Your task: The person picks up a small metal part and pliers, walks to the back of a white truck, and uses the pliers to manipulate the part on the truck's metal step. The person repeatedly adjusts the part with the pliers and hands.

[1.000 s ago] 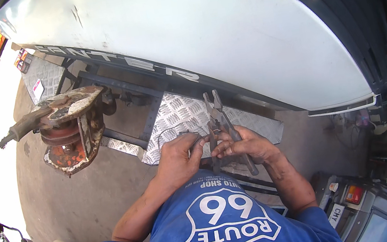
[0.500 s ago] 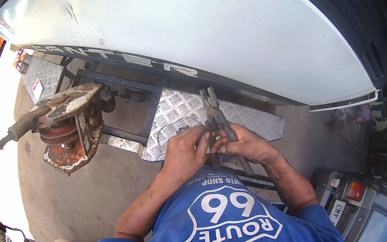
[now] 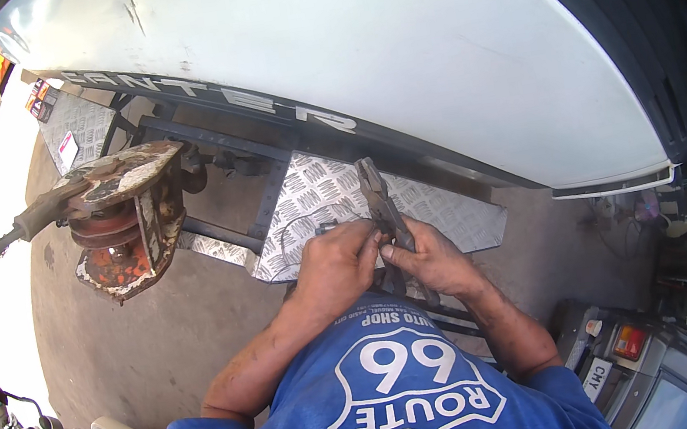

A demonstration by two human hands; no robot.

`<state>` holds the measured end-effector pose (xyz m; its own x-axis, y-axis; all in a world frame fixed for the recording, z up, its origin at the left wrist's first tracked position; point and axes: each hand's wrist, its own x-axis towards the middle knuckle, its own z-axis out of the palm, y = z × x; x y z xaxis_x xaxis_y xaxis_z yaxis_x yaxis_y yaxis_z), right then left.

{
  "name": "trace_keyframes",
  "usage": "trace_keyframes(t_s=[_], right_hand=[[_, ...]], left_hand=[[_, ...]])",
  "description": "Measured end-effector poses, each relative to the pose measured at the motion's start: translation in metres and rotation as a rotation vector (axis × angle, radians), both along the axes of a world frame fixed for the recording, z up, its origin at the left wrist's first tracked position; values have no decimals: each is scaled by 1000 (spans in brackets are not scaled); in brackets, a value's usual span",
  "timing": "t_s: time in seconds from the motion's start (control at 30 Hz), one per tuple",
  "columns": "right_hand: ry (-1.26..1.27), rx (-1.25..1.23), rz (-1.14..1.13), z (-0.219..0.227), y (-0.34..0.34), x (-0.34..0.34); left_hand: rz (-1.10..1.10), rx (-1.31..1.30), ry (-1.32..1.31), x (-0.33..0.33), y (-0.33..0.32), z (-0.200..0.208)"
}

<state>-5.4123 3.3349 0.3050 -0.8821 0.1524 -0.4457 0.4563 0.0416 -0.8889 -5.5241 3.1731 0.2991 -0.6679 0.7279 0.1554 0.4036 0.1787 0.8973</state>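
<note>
A pair of worn metal pliers (image 3: 374, 188) stands upright in my right hand (image 3: 435, 259), jaws pointing away from me. My right fingers wrap round the handles, which run down past the palm. Close against it, my left hand (image 3: 336, 270) is closed in a pinch beside the pliers. A thin dark wire or cable seems to come out by the left fingers, but what they grip is mostly hidden. Both hands are in front of my blue shirt, over a silver checker-plate step (image 3: 301, 194).
A rusty pulley block (image 3: 128, 214) with a cable hangs at the left. Across the far side lies a large white vehicle panel (image 3: 338, 48) with a dark lower edge. A dark frame rail (image 3: 270, 194) runs beneath it. A grey car's tail light (image 3: 628, 342) shows at the lower right.
The plier jaws have come together, and the handles have drawn closer in my right hand. My left hand stays almost where it was, beside the pliers.
</note>
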Motion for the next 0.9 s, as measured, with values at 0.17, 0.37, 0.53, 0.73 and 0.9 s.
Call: trace_keyframes(t_s=[0.17, 0.37, 0.53, 0.73, 0.9], right_hand=[[-25, 53, -33, -2, -3, -1], [12, 179, -50, 1, -12, -4], [0, 370, -94, 7, -20, -1], [38, 243, -92, 15, -33, 20], [74, 262, -106, 24, -42, 56]], left_hand=[[2, -19, 32, 0, 0, 2], [10, -30, 34, 1, -1, -1], [-81, 3, -36, -1, -7, 4], [-291, -102, -184, 12, -33, 15], [-351, -63, -130, 26, -64, 6]])
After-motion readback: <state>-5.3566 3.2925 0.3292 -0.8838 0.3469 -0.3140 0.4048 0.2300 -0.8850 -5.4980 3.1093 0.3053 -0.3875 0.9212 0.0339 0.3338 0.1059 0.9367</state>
